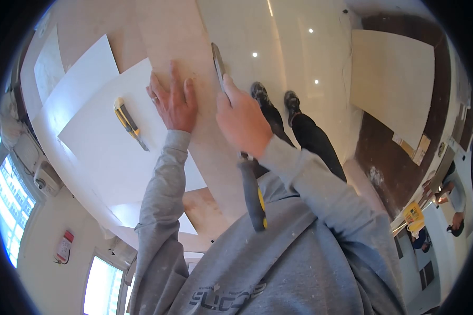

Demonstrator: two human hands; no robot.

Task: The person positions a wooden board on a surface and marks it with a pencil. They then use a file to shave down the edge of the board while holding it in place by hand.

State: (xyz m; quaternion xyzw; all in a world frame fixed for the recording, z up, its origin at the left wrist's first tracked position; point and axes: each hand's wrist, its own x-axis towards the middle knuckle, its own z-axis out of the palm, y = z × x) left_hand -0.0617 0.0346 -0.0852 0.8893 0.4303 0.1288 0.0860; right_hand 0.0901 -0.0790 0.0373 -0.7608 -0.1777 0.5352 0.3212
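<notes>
My left hand (174, 102) lies flat with its fingers spread on a light brown board (173, 31); a ring shows on one finger. My right hand (242, 119) is closed around a metal tool (218, 62) whose flat blade runs along the board's right edge. Below that hand a black and yellow handle (255, 202) sticks out towards my body. Left of my left hand, a yellow and grey utility knife (127, 122) rests on a white sheet (100, 152). How the handle joins the blade is hidden by my right hand.
More white sheets (84, 79) overlap at the upper left. My legs and dark shoes (292, 102) show over the glossy floor (305, 58). A large pale panel (391, 79) lies on a brown surface at the right. Other people (454, 197) are at the far right, near a yellow bag (413, 216).
</notes>
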